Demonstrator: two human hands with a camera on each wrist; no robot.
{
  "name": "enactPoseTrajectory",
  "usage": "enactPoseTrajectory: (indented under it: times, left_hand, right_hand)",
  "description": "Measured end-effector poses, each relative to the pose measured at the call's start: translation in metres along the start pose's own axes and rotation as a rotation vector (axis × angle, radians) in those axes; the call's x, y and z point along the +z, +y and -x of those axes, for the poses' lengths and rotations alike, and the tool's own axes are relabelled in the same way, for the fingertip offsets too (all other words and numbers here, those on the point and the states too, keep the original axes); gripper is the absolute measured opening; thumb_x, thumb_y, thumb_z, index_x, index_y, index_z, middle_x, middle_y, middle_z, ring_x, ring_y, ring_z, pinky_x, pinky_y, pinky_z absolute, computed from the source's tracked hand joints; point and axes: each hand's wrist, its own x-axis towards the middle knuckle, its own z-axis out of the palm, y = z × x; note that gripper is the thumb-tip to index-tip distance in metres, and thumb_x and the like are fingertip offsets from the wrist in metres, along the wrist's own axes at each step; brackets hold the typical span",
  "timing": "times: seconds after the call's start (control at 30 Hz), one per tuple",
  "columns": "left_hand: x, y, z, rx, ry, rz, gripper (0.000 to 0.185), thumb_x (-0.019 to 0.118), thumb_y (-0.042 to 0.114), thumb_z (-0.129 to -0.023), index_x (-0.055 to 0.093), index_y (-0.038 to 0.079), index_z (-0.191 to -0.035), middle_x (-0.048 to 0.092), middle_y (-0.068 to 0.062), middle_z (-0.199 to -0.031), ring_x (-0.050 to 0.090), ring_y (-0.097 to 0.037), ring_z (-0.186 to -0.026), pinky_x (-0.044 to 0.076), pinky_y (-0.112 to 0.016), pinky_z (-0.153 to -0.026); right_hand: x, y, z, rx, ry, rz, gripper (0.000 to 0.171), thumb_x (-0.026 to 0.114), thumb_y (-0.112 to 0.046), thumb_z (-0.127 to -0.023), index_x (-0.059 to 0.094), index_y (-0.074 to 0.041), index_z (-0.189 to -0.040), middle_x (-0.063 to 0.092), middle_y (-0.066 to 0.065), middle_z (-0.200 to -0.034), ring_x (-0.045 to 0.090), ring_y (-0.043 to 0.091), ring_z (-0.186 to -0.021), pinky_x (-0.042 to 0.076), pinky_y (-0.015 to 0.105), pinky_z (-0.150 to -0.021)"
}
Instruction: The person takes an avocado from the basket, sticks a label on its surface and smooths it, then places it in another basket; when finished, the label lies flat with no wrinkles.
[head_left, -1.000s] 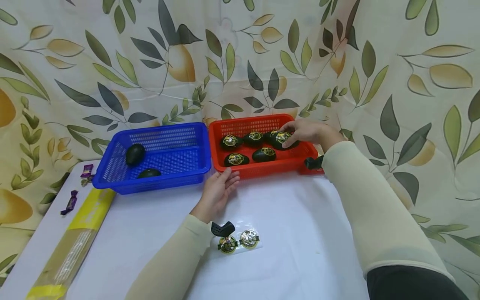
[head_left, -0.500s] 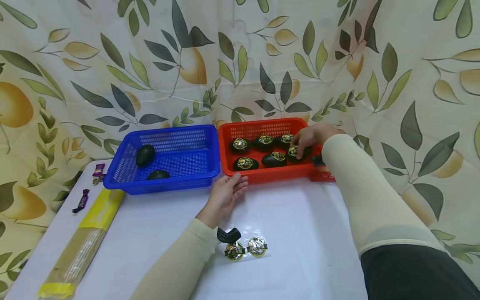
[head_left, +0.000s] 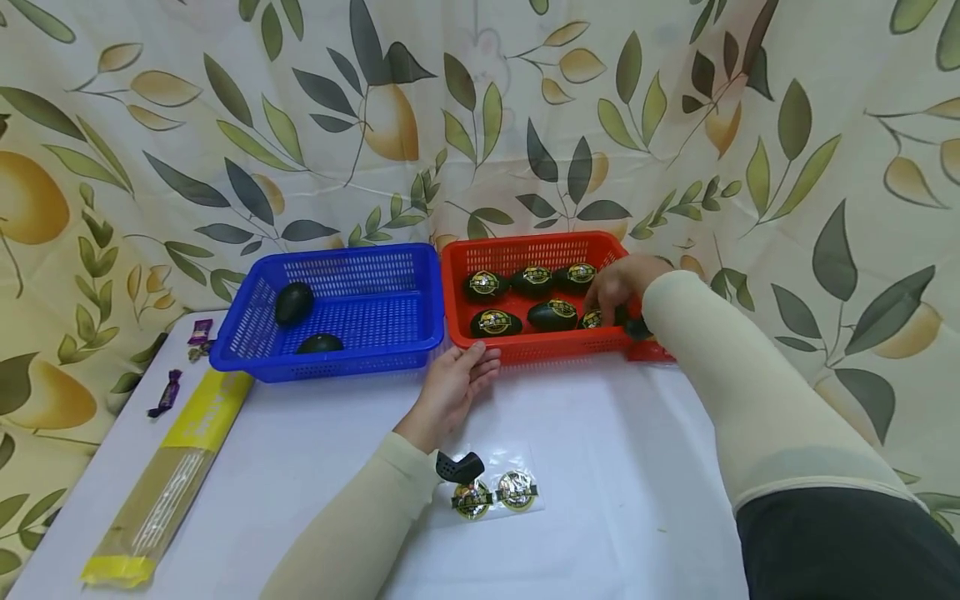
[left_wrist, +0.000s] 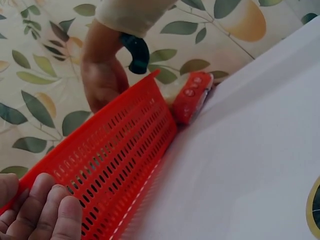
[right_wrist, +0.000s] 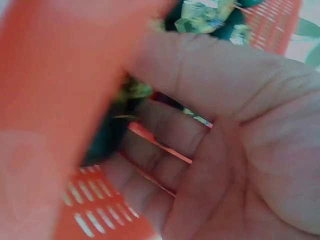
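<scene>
Dark avocados with gold-and-black stickers lie in a red basket (head_left: 540, 340). My right hand (head_left: 622, 282) reaches into its front right corner and holds a stickered avocado (head_left: 592, 319), mostly hidden under the fingers. In the right wrist view, the fingers (right_wrist: 165, 135) curl about that dark avocado (right_wrist: 107, 132), and the basket's blurred red rim covers part of it. At the basket's front left corner, my left hand (head_left: 450, 390) rests against the outer wall, its thumb by the rim and its fingers relaxed. The left wrist view shows these fingertips (left_wrist: 67, 210) beside the slotted wall.
A blue basket (head_left: 345, 363) with two avocados (head_left: 294, 303) adjoins the red one. A clear sheet with two round gold stickers (head_left: 517, 490) lies in front. At left are a long yellow packet (head_left: 168, 479) and purple-wrapped candies (head_left: 170, 390). A red packet (left_wrist: 190, 97) sits right of the red basket.
My right hand has lowered the avocado from above the back row into the red basket's front right corner. My left hand stays at the basket's front left corner. The head view has shifted slightly.
</scene>
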Motion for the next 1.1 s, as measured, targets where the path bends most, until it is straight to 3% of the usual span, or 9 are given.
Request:
enactPoseTrajectory:
  times: [0.1, 0.2, 0.33, 0.47, 0.6, 0.73, 0.87, 0.93, 1.1]
  left_hand:
    - [-0.006, 0.001, 0.0, 0.004, -0.001, -0.032, 0.03, 0.057, 0.024, -0.108, 0.056, 0.003, -0.13, 0.065, -0.024, -0.138, 0.065, -0.036, -0.127, 0.057, -0.036, -0.102]
    - [-0.021, 0.003, 0.005, 0.001, -0.02, -0.107, 0.031, 0.058, 0.022, -0.108, 0.057, -0.001, -0.13, 0.067, -0.023, -0.132, 0.069, -0.031, -0.116, 0.059, -0.035, -0.099]
    - [-0.058, 0.011, 0.018, 0.002, -0.031, -0.219, 0.037, 0.057, 0.016, -0.107, 0.055, -0.007, -0.136, 0.071, -0.02, -0.122, 0.07, -0.022, -0.101, 0.061, -0.03, -0.088]
    - [-0.109, 0.032, 0.037, 0.007, 0.041, -0.237, 0.041, 0.055, 0.019, -0.109, 0.05, -0.005, -0.142, 0.071, -0.012, -0.117, 0.069, -0.021, -0.103, 0.06, -0.028, -0.089]
    - [-0.161, 0.063, 0.057, 0.008, 0.175, -0.145, 0.036, 0.051, 0.026, -0.111, 0.049, 0.005, -0.14, 0.068, -0.003, -0.117, 0.065, -0.02, -0.111, 0.058, -0.028, -0.096]
    - [-0.201, 0.094, 0.071, 0.008, 0.34, 0.037, 0.026, 0.053, 0.033, -0.109, 0.048, 0.018, -0.13, 0.063, 0.0, -0.12, 0.062, -0.017, -0.11, 0.056, -0.027, -0.101]
    - [-0.222, 0.115, 0.078, 0.005, 0.491, 0.158, 0.032, 0.056, 0.046, -0.106, 0.047, 0.023, -0.127, 0.06, 0.0, -0.121, 0.061, -0.016, -0.11, 0.058, -0.027, -0.097]
    - [-0.229, 0.122, 0.079, -0.002, 0.551, 0.165, 0.034, 0.055, 0.048, -0.106, 0.047, 0.023, -0.127, 0.062, 0.0, -0.118, 0.063, -0.015, -0.108, 0.059, -0.026, -0.094]
    - [-0.237, 0.128, 0.081, -0.012, 0.591, 0.126, 0.025, 0.051, 0.039, -0.109, 0.05, 0.019, -0.125, 0.068, 0.0, -0.104, 0.071, -0.014, -0.1, 0.061, -0.026, -0.089]
  right_hand:
    - [-0.003, -0.004, -0.002, -0.091, 0.042, 0.085, 0.067, 0.082, -0.036, -0.089, 0.057, -0.015, -0.148, 0.044, 0.023, -0.155, 0.039, 0.047, -0.138, 0.041, 0.067, -0.11]
    - [-0.004, -0.014, 0.0, -0.19, 0.146, 0.135, 0.062, 0.072, -0.038, -0.097, 0.056, -0.007, -0.147, 0.051, 0.022, -0.152, 0.046, 0.043, -0.138, 0.039, 0.064, -0.115]
    - [0.001, -0.032, 0.001, -0.28, 0.3, 0.157, 0.051, 0.067, -0.032, -0.099, 0.061, -0.001, -0.139, 0.059, 0.021, -0.14, 0.052, 0.038, -0.127, 0.043, 0.058, -0.113]
    - [0.016, -0.065, 0.005, -0.386, 0.379, 0.19, 0.045, 0.069, -0.03, -0.098, 0.065, -0.001, -0.132, 0.065, 0.019, -0.132, 0.056, 0.035, -0.12, 0.045, 0.055, -0.111]
    - [0.035, -0.119, 0.016, -0.526, 0.367, 0.129, 0.044, 0.071, -0.029, -0.098, 0.065, -0.005, -0.134, 0.068, 0.015, -0.123, 0.06, 0.031, -0.114, 0.051, 0.049, -0.103]
    - [0.047, -0.177, 0.023, -0.668, 0.333, 0.07, 0.047, 0.071, -0.032, -0.098, 0.064, -0.008, -0.137, 0.07, 0.009, -0.117, 0.062, 0.025, -0.108, 0.055, 0.041, -0.097]
    - [0.057, -0.229, 0.022, -0.762, 0.231, -0.054, 0.049, 0.072, -0.035, -0.098, 0.062, -0.012, -0.14, 0.07, 0.005, -0.123, 0.066, 0.022, -0.111, 0.058, 0.039, -0.098]
    - [0.061, -0.251, 0.018, -0.794, 0.17, -0.1, 0.049, 0.072, -0.036, -0.098, 0.061, -0.014, -0.14, 0.069, 0.005, -0.125, 0.067, 0.022, -0.112, 0.058, 0.042, -0.099]
    - [0.067, -0.291, 0.007, -0.833, 0.076, -0.124, 0.049, 0.072, -0.038, -0.098, 0.061, -0.015, -0.14, 0.068, 0.006, -0.126, 0.066, 0.022, -0.113, 0.058, 0.044, -0.1]
